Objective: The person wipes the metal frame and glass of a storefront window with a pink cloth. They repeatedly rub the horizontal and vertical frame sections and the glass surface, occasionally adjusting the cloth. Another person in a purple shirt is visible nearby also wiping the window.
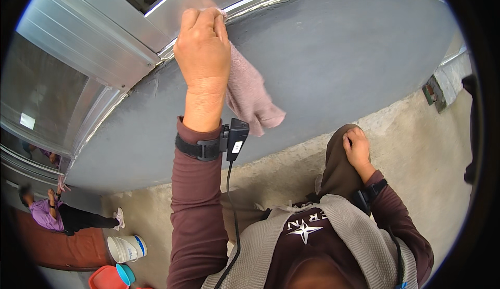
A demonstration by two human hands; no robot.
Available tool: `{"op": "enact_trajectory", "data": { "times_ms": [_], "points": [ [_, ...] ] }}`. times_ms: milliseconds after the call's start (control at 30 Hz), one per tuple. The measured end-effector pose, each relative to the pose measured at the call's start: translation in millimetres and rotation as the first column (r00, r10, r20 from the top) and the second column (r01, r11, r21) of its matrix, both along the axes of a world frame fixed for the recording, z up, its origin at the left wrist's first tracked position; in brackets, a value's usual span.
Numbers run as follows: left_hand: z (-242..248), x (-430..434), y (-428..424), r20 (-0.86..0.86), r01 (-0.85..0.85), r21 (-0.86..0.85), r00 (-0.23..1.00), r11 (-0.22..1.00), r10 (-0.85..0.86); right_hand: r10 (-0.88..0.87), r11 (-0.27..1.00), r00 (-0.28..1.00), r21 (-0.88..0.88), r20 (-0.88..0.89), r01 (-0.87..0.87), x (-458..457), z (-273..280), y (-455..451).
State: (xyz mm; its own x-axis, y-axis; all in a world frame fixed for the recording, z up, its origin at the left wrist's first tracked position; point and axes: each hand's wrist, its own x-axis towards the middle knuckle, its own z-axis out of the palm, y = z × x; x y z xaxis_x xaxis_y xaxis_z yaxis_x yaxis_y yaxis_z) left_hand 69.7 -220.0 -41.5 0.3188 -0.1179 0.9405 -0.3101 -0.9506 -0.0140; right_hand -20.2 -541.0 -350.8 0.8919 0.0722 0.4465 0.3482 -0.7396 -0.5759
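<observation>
My left hand [203, 47] is closed around a pink cloth [250, 86] at the lower edge of an aluminium frame [168, 19]. The cloth hangs down to the right of the wrist, in front of the grey painted wall [320, 54]. Part of the cloth is hidden behind the fingers. My right hand [357, 148] rests on my bent knee in brown trousers [338, 164], its fingers curled, with no object visible in it. Both wrists wear strapped black devices.
At the far left, another person [47, 213] stands by the glazed frames, a pink cloth near one hand. A white bucket [125, 248], a red basin [107, 278] and a turquoise basin [125, 275] are on the concrete floor [414, 156]. A concrete block [443, 90] sits at right.
</observation>
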Motion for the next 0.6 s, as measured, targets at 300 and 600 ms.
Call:
{"op": "enact_trajectory", "data": {
  "times_ms": [300,600],
  "points": [
    [8,-19,15,0.000,-0.137,-0.019,0.991,0.990,0.137,-0.030,0.998,0.998,0.048,0.056,0.027,-1,2,1],
    [9,-25,24,-0.095,-0.178,-0.204,0.982,0.963,0.162,-0.019,1.000,0.999,0.016,0.044,0.018,-1,3,4]
  ]
}}
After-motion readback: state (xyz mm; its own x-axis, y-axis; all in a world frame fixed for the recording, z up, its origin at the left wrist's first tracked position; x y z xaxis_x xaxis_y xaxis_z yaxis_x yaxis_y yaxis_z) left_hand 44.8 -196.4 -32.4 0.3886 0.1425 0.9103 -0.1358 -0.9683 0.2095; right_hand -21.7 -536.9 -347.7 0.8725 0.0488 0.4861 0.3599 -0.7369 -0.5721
